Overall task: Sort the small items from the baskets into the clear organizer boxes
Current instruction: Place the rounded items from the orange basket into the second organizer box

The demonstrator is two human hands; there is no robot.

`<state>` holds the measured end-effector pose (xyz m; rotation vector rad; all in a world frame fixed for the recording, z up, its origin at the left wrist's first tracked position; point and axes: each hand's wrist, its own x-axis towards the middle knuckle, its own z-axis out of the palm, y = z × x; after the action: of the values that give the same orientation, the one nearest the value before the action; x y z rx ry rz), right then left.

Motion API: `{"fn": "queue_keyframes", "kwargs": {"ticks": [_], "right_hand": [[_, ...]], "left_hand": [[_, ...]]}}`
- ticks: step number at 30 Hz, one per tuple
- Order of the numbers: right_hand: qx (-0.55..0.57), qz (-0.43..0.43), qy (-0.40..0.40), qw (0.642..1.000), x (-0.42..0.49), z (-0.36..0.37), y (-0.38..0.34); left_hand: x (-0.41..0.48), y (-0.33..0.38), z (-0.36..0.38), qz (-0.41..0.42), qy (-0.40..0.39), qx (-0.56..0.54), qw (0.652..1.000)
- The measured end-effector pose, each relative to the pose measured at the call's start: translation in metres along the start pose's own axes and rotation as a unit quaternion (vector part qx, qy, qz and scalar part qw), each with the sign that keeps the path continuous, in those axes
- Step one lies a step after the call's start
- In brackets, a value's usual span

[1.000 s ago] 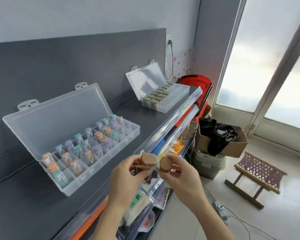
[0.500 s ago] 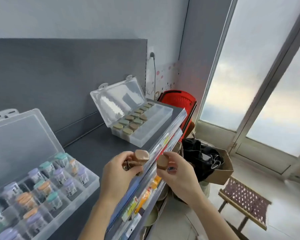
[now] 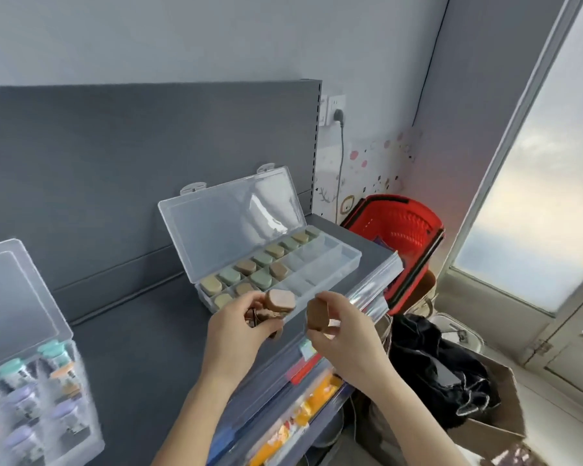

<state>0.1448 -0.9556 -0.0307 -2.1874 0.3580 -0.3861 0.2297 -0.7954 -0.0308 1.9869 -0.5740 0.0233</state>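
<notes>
Down front above the shelf [image 3: 142, 348] edge, the left hand [image 3: 236, 327] grips a tan-capped container [image 3: 280, 299], the right hand [image 3: 347, 341] pinches a brown piece [image 3: 317, 316], hands slightly apart. Just behind: the open organizer box [image 3: 334, 274], green and tan pieces [image 3: 263, 279] filling its left compartments. Beyond, a red basket [image 3: 404, 235].

Person is showing only hands and forearms. Left hand [image 3: 236, 334] is sitting at centre frame, bare, with the back of the hand and knuckles showing, fingers slim. Left forearm [image 3: 189, 418] is running bare from the wrist down to the bottom edge, left of centre. Right hand [image 3: 347, 344] is showing just right of centre, bare too, thumb side and back visible. Right forearm [image 3: 418, 428] is running bare to the lower right of the frame. Slight blur is softening both hands; nails are too small to tell.
</notes>
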Motion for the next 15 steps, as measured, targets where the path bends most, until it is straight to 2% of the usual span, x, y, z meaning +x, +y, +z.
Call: {"fn": "queue_keyframes", "kwargs": {"ticks": [7,15], "right_hand": [[0.001,-0.054,-0.049,0.997,0.072,-0.036,0.026],[0.062,-0.075,-0.075,0.992,0.13,-0.032,0.031]], "left_hand": [[0.03,0.03,0.032,-0.028,0.07,0.035,0.997],[0.057,0.021,0.033,-0.066,0.127,0.06,0.988]]}}
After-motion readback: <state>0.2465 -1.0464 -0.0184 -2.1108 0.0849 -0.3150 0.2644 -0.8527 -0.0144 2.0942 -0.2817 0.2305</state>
